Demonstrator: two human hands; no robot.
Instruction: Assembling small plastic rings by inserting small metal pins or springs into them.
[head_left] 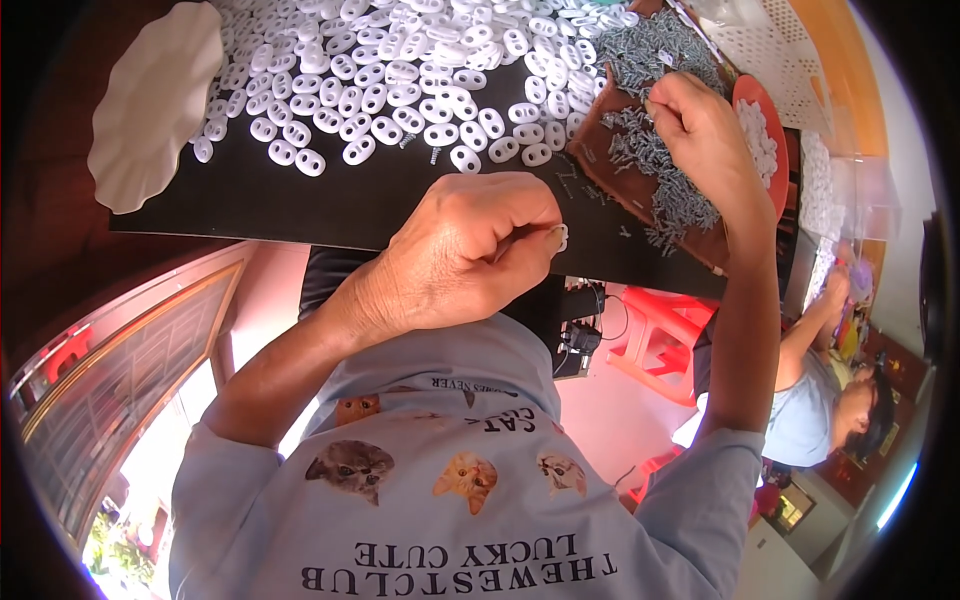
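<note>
My left hand (475, 245) is closed in front of the table's near edge. Between its thumb and forefinger sticks out the edge of a small white plastic piece (563, 238); the rest is hidden in the fingers. Further right and farther off, my right hand (695, 120) is pinched together above a heap of grey screws (665, 190) lying on a brown cloth (592, 150). Whatever its fingertips hold is too small to make out. White oval pieces with two holes (375, 98) cover the far side of the black table (240, 205), and a few loose screws (435, 155) lie among them.
A cream wavy-edged tray (155, 110) stands at the left. Beyond my right wrist sits a red plate (780, 165) of small white parts, with a white perforated basket (755, 50) behind. Red stools (655, 340) are below; another person (815, 405) works at the right.
</note>
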